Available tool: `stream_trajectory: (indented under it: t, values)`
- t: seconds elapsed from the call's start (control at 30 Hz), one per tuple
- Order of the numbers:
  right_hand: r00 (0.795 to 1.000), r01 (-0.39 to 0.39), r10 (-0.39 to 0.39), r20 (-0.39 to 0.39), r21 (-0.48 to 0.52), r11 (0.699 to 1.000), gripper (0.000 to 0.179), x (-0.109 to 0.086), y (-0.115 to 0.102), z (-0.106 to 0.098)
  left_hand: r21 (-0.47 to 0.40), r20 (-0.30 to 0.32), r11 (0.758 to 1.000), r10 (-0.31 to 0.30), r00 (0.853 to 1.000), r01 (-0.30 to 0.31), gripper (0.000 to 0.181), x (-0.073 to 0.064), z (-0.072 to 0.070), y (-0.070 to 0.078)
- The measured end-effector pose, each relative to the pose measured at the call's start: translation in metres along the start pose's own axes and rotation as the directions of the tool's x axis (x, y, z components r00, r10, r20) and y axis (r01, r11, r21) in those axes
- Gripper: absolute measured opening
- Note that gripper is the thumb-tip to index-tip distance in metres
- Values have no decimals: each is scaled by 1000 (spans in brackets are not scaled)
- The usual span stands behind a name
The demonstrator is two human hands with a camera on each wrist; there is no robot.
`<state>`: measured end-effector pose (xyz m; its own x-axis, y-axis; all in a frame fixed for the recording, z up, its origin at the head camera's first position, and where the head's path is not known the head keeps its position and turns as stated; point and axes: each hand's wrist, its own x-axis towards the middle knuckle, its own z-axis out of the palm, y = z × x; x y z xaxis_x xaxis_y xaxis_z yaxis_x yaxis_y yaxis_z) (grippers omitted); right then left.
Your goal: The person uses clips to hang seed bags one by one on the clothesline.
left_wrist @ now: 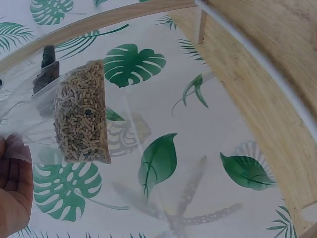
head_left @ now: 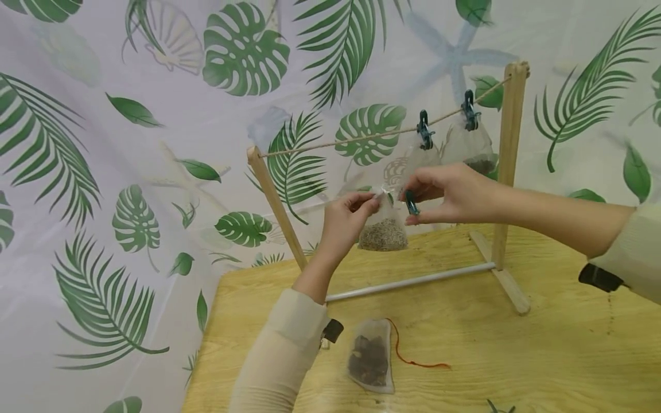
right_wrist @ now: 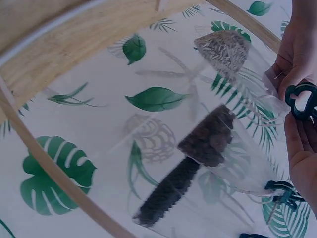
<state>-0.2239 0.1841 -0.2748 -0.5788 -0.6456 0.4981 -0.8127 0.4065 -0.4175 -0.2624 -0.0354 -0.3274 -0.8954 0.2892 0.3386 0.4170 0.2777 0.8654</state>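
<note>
My left hand [head_left: 345,222] pinches the gathered top of a see-through drawstring bag [head_left: 383,235], which hangs below the rope. Short, pale, stick-like pieces fill the bottom of this bag [left_wrist: 81,114], as the left wrist view shows closely. Just to its right, my right hand [head_left: 459,194] holds a dark green spring clip [head_left: 411,203] between thumb and fingers, close to the bag's neck. Two more dark green clips, one nearer [head_left: 424,131] and one farther right [head_left: 470,112], grip the rope with bags hanging from them. Dark contents show in these hung bags [right_wrist: 210,136].
The rope [head_left: 356,139] runs between a left wooden post [head_left: 279,209] and a right wooden post [head_left: 508,166]. A white rod [head_left: 413,284] joins them low down. Nearer on the wooden table [head_left: 465,344] lies another bag [head_left: 369,361] with dark contents and a red string [head_left: 413,363].
</note>
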Motion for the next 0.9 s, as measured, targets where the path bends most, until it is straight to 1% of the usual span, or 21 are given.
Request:
stream_trajectory:
  t: [0.1,0.2,0.27,0.37,0.43,0.53,0.63,0.73,0.9]
  values:
    - [996,-93,93,13,87,992,28,13,-8,-7,-19,-43,1000,9,999,-9,19,7,-1,6]
    - [980,-198,199,5,142,970,27,26,-14,-14,-14,-101,999,42,994,-44,20,14,-3,13]
    - [968,-243,250,-25,151,958,26,35,-18,-19,-5,-143,998,61,988,-62,20,17,-4,16]
    - [958,-267,278,-77,125,955,25,47,-23,-26,-10,-214,997,78,974,-82,20,22,-5,19]
    - [953,-276,286,-104,101,956,23,53,-26,-32,-37,-254,996,74,964,-86,19,25,-5,19]
    - [947,-279,291,-137,101,955,19,63,-27,-38,-78,-299,993,57,953,-84,19,29,-4,20]
    - [935,-292,317,-160,161,943,16,74,-25,-43,-99,-319,992,47,947,-83,20,33,-3,19]
    - [928,-293,331,-172,212,932,14,84,-22,-48,-107,-334,990,47,941,-87,20,36,-2,20]
    - [934,-266,310,-181,230,936,12,96,-15,-55,-122,-341,988,50,939,-97,20,40,0,23]
